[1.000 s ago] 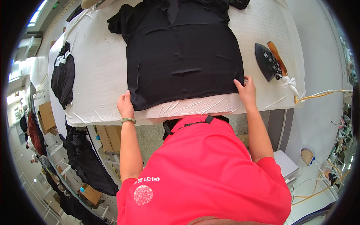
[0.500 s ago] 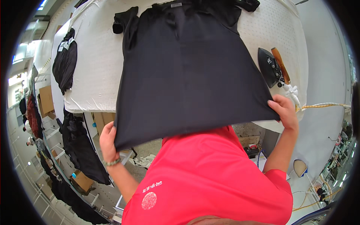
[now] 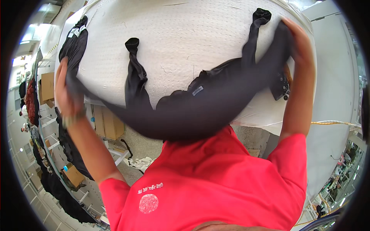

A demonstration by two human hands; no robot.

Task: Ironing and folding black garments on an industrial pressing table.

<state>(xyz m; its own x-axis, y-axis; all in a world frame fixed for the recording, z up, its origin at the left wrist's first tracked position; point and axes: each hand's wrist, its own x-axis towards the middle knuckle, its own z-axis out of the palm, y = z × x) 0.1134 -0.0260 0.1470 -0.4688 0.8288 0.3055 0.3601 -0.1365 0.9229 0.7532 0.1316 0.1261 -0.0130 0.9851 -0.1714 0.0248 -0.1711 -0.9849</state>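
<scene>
A black garment with long sleeves [image 3: 200, 109], a blouse or dress, sags in a curve between my two raised hands, blurred by motion. My left hand [image 3: 69, 94] is closed round one hem corner at the left. The other corner is gripped by my right hand [image 3: 302, 44], higher up at the far right. Both sleeves of the garment lie stretched away from me on the white padded ironing table [image 3: 173, 23], and a small pale label shows at the neckline. Beside my right forearm lies an iron [image 3: 279, 87], partly covered by the garment and the arm.
Another black garment with pale tags [image 3: 75, 42] lies at the table's left edge, just beyond my left hand. Cardboard boxes [image 3: 110, 122] stand below that side. A yellowish cord [image 3: 335, 123] runs off to the right. More dark clothes [image 3: 54, 184] hang on racks at the left.
Both hands have moved up and outward, lifting the hem away from me. The garment no longer lies spread flat; its neckline has come nearer to me, and the sleeves trail across the table.
</scene>
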